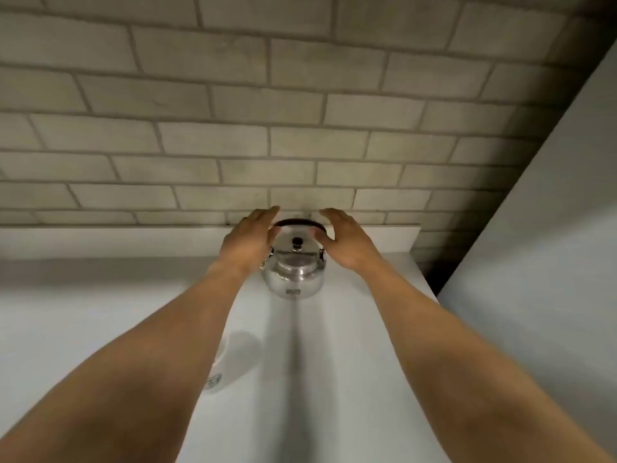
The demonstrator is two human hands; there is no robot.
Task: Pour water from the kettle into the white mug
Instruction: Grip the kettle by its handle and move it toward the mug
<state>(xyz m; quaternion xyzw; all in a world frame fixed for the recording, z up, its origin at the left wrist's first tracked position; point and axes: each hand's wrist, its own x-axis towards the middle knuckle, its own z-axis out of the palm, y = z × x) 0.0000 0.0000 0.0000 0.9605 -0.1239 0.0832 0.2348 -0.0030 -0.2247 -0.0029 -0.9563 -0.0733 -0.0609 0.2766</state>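
mug [222, 360] mostly hidden by left forearm (fingers spread loose beside kettle [294, 269]).

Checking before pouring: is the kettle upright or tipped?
Upright: the kettle sits flat on the white counter, lid knob on top, handle arched above.

kettle [295, 275] on counter [350, 362] before wall [300, 95], mug [218, 365] nearer left.
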